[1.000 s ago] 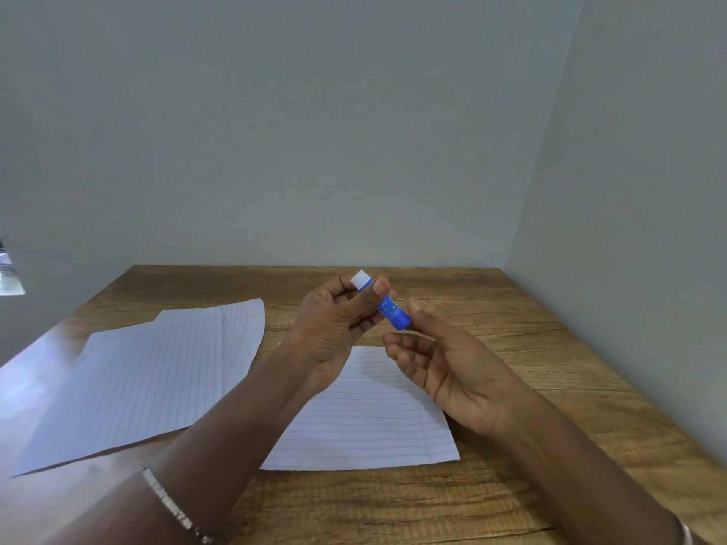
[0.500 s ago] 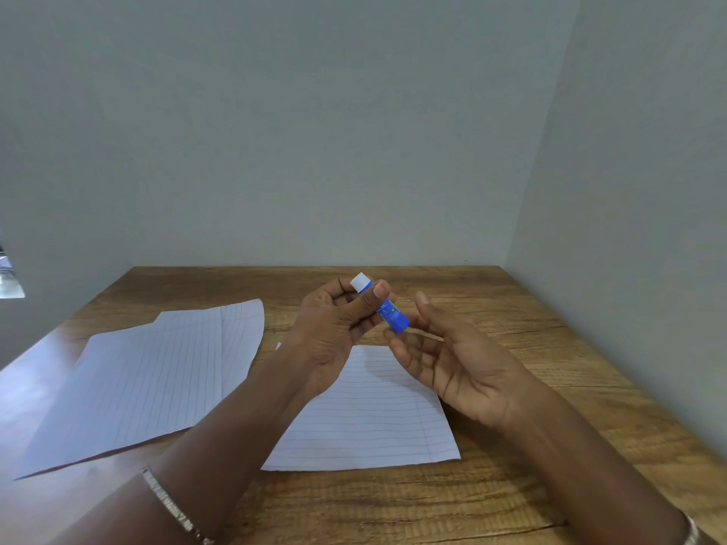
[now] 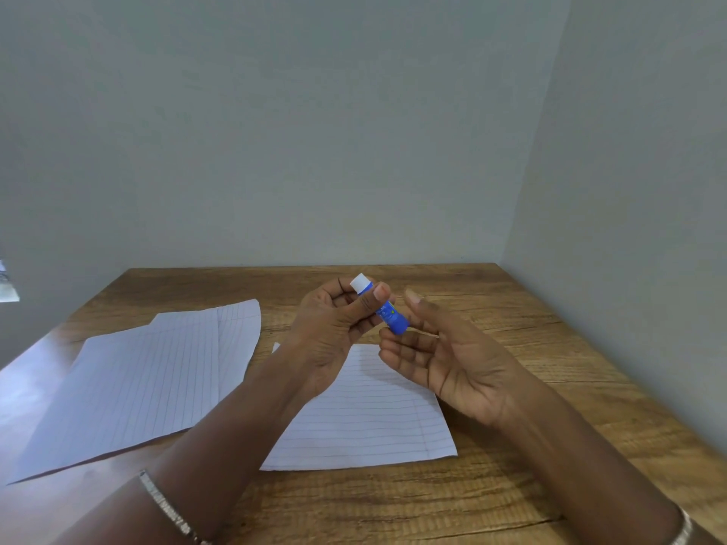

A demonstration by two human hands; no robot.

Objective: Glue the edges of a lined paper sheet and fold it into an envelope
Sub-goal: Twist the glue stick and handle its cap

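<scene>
Now the right hand (image 3: 452, 359) has opened away from the blue end of the glue stick (image 3: 387, 312), fingers relaxed just beside it, while the left hand (image 3: 334, 328) pinches it above the sheet (image 3: 366, 418) on the table (image 3: 511, 485), so gluing likely hasn't started.

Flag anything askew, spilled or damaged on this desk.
Nothing is spilled or damaged. Only the loose lined sheets at left lie fanned and skewed; the near sheet lies flat.

left hand (image 3: 330, 336): raised, pinching glue stick (image 3: 393, 319) | right hand (image 3: 456, 363): palm up, fingers relaxed
</scene>
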